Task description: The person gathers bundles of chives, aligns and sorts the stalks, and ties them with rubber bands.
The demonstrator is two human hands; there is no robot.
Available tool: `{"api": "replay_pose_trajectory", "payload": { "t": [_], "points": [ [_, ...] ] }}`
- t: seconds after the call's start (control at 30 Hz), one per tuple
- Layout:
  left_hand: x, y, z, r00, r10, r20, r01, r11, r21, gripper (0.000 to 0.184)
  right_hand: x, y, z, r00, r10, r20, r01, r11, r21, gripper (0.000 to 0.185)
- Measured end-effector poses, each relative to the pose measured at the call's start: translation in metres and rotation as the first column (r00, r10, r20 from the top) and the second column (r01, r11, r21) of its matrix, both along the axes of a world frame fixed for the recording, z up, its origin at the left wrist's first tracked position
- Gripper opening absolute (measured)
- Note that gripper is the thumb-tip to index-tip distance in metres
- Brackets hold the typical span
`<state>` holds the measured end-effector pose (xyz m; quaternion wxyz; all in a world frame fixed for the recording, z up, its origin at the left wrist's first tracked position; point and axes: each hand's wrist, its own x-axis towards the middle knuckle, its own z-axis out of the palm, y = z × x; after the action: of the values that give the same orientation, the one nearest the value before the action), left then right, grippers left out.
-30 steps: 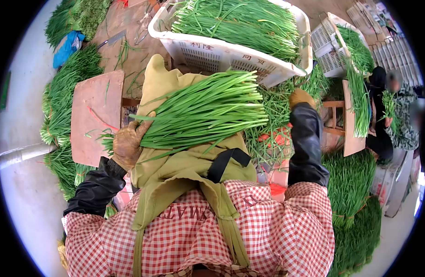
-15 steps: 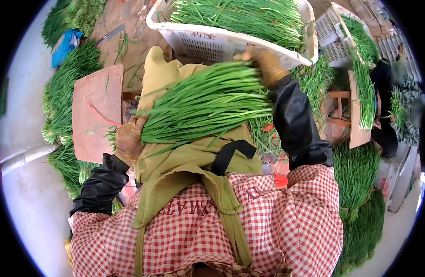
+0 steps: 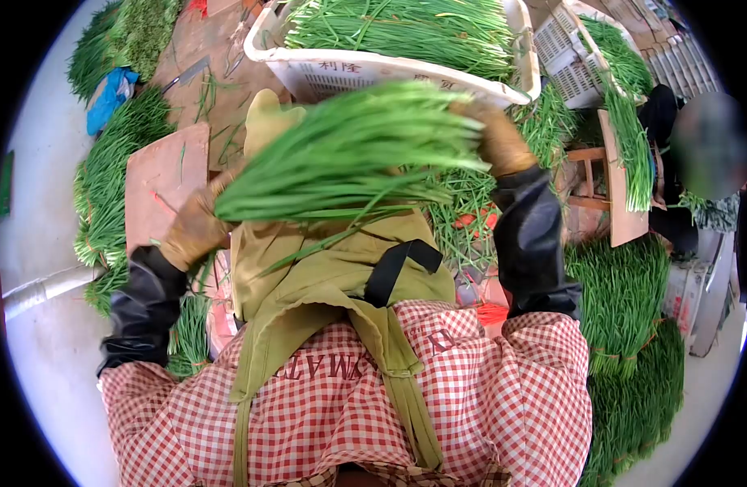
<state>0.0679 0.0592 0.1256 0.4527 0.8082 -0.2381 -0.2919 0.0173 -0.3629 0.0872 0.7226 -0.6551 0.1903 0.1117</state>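
A wide bunch of green garlic chives [image 3: 349,154], blurred by motion, stretches between my two gloved hands above the olive apron [image 3: 325,256] on my lap. My right hand [image 3: 503,142] is closed round the pale stem ends at the right; its fingers are partly smeared. At the leaf-tip end, my left hand [image 3: 196,227] grips the other side of the bunch. A few long leaves hang loose below it toward the apron. Just beyond the bunch stands a white plastic crate [image 3: 308,69] filled with more chives [image 3: 406,32].
Tied chives are stacked at left [image 3: 118,170] and right [image 3: 621,300]. A board [image 3: 166,183] stands by my left arm. Loose chives [image 3: 463,203] litter the floor near my right arm. A knife [image 3: 193,71] lies by a blue bag [image 3: 111,101]. At right, another person sits beside a second crate [image 3: 572,57].
The bunch has risen off my lap and swung away from me. My left hand has moved left; my right hand has moved slightly right and down.
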Motion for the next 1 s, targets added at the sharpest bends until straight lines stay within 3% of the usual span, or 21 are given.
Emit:
{"api": "replay_pose_trajectory", "payload": {
  "t": [0.03, 0.1, 0.13, 0.17, 0.2, 0.27, 0.3, 0.37, 0.4, 0.43, 0.47, 0.5, 0.53, 0.57, 0.6, 0.67, 0.73, 0.83, 0.9, 0.97, 1.0],
  "points": [
    [0.006, -0.003, 0.024, 0.953, 0.03, -0.301, -0.044, 0.998, -0.039, 0.063, -0.007, 0.016, 0.028, 0.971, -0.219, 0.091, 0.209, 0.972, 0.107, 0.027],
    [0.016, -0.005, 0.061, 0.933, 0.039, -0.357, 0.006, 0.992, 0.123, 0.055, -0.019, -0.001, 0.028, 0.938, -0.238, 0.25, 0.168, 0.948, 0.27, 0.026],
    [0.015, -0.003, 0.057, 0.911, 0.064, -0.407, -0.025, 0.995, 0.101, 0.054, -0.017, -0.014, 0.025, 0.903, 0.012, 0.429, -0.245, 0.835, 0.492, 0.024],
    [0.013, 0.0, 0.047, 0.887, 0.086, -0.454, -0.057, 0.995, 0.077, 0.053, -0.034, -0.009, 0.013, 0.919, -0.357, 0.169, 0.208, 0.802, 0.56, 0.017],
    [0.013, 0.007, 0.034, 0.861, 0.118, -0.495, -0.06, 0.99, 0.131, 0.054, -0.042, -0.021, -0.021, 0.945, -0.249, 0.213, 0.16, 0.917, 0.364, 0.017],
    [0.007, 0.017, 0.007, 0.82, 0.172, -0.546, -0.077, 0.978, 0.192, 0.054, -0.064, -0.042, -0.079, 0.944, -0.31, 0.111, 0.223, 0.851, 0.476, 0.019],
    [0.008, 0.023, -0.005, 0.818, 0.174, -0.549, -0.082, 0.979, 0.188, 0.054, -0.081, -0.046, -0.091, 0.903, -0.426, -0.059, 0.33, 0.597, 0.731, 0.02],
    [0.009, 0.035, -0.023, 0.836, 0.082, -0.542, -0.012, 0.991, 0.13, 0.052, -0.127, -0.104, -0.17, 0.85, -0.467, -0.244, 0.515, 0.639, 0.571, 0.015],
    [0.006, 0.036, -0.025, 0.852, 0.106, -0.514, -0.045, 0.991, 0.128, 0.05, -0.139, -0.125, -0.181, 0.856, -0.459, -0.239, 0.506, 0.648, 0.569, 0.015],
    [0.003, 0.036, -0.029, 0.854, 0.115, -0.508, -0.062, 0.991, 0.121, 0.05, -0.147, -0.146, -0.189, 0.934, -0.318, -0.161, 0.346, 0.917, 0.197, 0.016],
    [0.001, 0.037, -0.034, 0.864, 0.114, -0.491, -0.093, 0.993, 0.068, 0.05, -0.153, -0.164, -0.195, 0.977, -0.149, -0.15, 0.114, 0.968, -0.222, 0.018],
    [0.0, 0.036, -0.036, 0.872, 0.109, -0.477, -0.114, 0.993, 0.018, 0.05, -0.159, -0.174, -0.199, 0.978, 0.003, -0.21, -0.13, 0.796, -0.592, 0.021],
    [0.001, 0.034, -0.032, 0.872, 0.108, -0.477, -0.113, 0.993, 0.02, 0.05, -0.164, -0.177, -0.201, 0.939, 0.109, -0.325, -0.339, 0.444, -0.829, 0.025],
    [0.001, 0.032, -0.027, 0.858, 0.109, -0.503, -0.094, 0.994, 0.055, 0.05, -0.146, -0.143, -0.156, 0.982, -0.089, -0.167, -0.038, 0.771, -0.636, 0.032],
    [0.001, 0.03, -0.024, 0.841, 0.111, -0.529, -0.074, 0.993, 0.091, 0.051, -0.124, -0.102, -0.101, 0.939, -0.342, -0.039, 0.313, 0.896, -0.316, 0.038],
    [-0.003, 0.025, -0.023, 0.834, 0.144, -0.532, -0.104, 0.989, 0.104, 0.052, -0.088, -0.035, -0.013, 0.958, -0.284, -0.047, 0.264, 0.932, -0.247, 0.043],
    [-0.005, 0.026, -0.027, 0.83, 0.177, -0.529, -0.14, 0.984, 0.109, 0.055, -0.068, 0.013, 0.019, 0.997, -0.076, 0.012, 0.077, 0.994, -0.079, 0.044],
    [-0.01, 0.034, -0.042, 0.865, 0.121, -0.487, -0.132, 0.991, 0.012, 0.055, -0.036, 0.071, 0.009, 0.994, 0.104, 0.025, -0.107, 0.972, 0.209, 0.032],
    [-0.012, 0.036, -0.041, 0.862, 0.153, -0.483, -0.153, 0.987, 0.039, 0.055, -0.028, 0.073, -0.011, 0.99, 0.106, 0.09, -0.139, 0.765, 0.629, 0.027],
    [-0.011, 0.039, -0.038, 0.842, 0.154, -0.517, -0.156, 0.987, 0.041, 0.055, -0.035, 0.055, -0.02, 0.923, -0.208, 0.324, -0.134, 0.614, 0.778, 0.022],
    [-0.012, 0.041, -0.037, 0.819, 0.149, -0.554, -0.15, 0.988, 0.044, 0.054, -0.039, 0.032, -0.019, 0.847, -0.313, 0.43, -0.166, 0.612, 0.773, 0.022]
  ]
}}
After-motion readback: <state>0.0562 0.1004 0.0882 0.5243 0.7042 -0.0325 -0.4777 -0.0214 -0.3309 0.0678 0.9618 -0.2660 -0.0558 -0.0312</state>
